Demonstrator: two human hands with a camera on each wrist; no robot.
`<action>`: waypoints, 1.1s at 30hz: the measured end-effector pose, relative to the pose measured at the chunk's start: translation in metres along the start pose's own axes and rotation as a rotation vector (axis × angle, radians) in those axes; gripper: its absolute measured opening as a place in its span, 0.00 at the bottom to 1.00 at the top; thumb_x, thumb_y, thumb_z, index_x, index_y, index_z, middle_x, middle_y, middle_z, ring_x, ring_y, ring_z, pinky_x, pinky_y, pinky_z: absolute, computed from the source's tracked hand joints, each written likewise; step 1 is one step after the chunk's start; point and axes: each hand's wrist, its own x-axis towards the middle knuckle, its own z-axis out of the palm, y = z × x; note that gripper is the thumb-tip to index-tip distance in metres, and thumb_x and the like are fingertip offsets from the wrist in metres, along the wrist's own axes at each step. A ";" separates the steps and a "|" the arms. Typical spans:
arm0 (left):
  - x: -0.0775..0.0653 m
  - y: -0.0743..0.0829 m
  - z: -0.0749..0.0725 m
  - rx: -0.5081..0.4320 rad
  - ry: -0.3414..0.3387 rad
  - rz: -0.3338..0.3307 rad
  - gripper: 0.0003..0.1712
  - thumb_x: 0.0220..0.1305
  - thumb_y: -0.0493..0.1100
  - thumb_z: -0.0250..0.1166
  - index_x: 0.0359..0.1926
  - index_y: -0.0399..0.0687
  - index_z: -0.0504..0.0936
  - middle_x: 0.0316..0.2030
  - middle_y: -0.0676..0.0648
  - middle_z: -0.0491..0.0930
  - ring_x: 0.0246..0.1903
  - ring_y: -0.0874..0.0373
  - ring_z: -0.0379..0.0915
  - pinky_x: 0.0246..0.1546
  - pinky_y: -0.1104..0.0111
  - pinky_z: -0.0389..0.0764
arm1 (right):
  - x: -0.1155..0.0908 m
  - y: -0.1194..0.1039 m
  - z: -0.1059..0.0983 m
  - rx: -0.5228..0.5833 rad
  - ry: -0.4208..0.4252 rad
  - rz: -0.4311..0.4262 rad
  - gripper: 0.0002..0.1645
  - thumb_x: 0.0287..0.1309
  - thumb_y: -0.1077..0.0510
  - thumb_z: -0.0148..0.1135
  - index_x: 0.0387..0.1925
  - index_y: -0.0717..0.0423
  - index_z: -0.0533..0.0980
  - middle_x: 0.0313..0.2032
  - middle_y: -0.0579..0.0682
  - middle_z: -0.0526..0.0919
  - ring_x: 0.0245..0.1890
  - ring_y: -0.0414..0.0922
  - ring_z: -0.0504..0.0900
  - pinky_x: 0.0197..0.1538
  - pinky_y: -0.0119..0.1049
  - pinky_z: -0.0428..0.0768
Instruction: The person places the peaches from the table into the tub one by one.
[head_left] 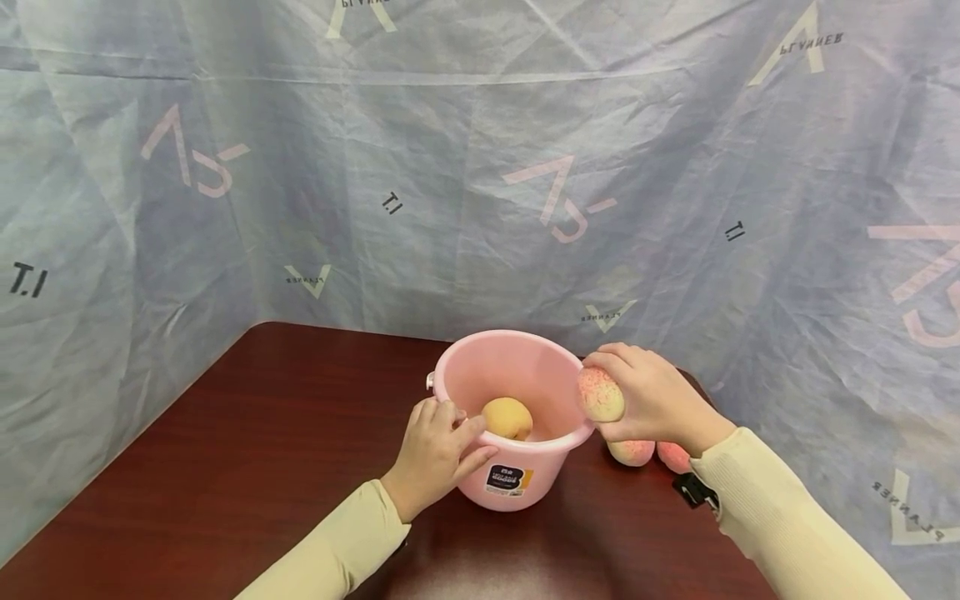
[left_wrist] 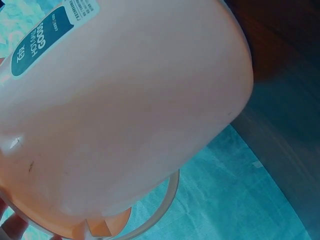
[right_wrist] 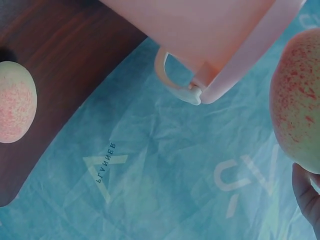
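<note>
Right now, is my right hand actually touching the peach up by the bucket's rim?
Touching. The head view shows it: your right hand grips the peach, fingers over its top and thumb beneath.

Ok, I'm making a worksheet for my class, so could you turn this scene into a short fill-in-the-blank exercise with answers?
1. In the head view, the bucket is coloured ____.
2. The held peach is in the person's ____ hand.
3. The left hand grips the bucket by its ____.
4. The number of yellow fruits visible inside the bucket is ____.

Missing words: pink; right; rim; one.
</note>
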 end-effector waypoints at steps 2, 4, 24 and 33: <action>0.001 0.000 0.000 -0.002 -0.002 -0.002 0.30 0.72 0.63 0.40 0.36 0.48 0.80 0.29 0.47 0.67 0.30 0.51 0.63 0.35 0.58 0.67 | 0.000 0.000 0.000 -0.004 0.001 -0.005 0.39 0.19 0.49 0.76 0.44 0.54 0.77 0.41 0.49 0.78 0.34 0.48 0.78 0.35 0.46 0.76; 0.001 0.001 0.000 -0.004 -0.004 -0.004 0.30 0.73 0.63 0.40 0.36 0.48 0.80 0.29 0.47 0.67 0.30 0.51 0.63 0.35 0.58 0.67 | 0.001 0.001 0.001 -0.004 -0.002 -0.008 0.39 0.19 0.49 0.76 0.44 0.55 0.77 0.41 0.49 0.78 0.34 0.48 0.78 0.35 0.46 0.76; 0.001 0.000 0.002 -0.004 -0.004 0.003 0.30 0.72 0.63 0.40 0.36 0.49 0.80 0.29 0.47 0.68 0.29 0.51 0.63 0.35 0.58 0.67 | 0.007 0.000 0.005 0.005 0.000 -0.064 0.38 0.19 0.51 0.74 0.43 0.55 0.75 0.41 0.50 0.78 0.33 0.48 0.78 0.35 0.47 0.76; 0.002 -0.001 0.002 -0.003 0.011 0.008 0.31 0.72 0.64 0.40 0.36 0.48 0.80 0.29 0.47 0.67 0.29 0.51 0.62 0.35 0.58 0.67 | 0.010 -0.001 0.007 0.003 0.004 -0.087 0.37 0.20 0.51 0.74 0.43 0.55 0.75 0.41 0.51 0.77 0.34 0.49 0.78 0.36 0.48 0.76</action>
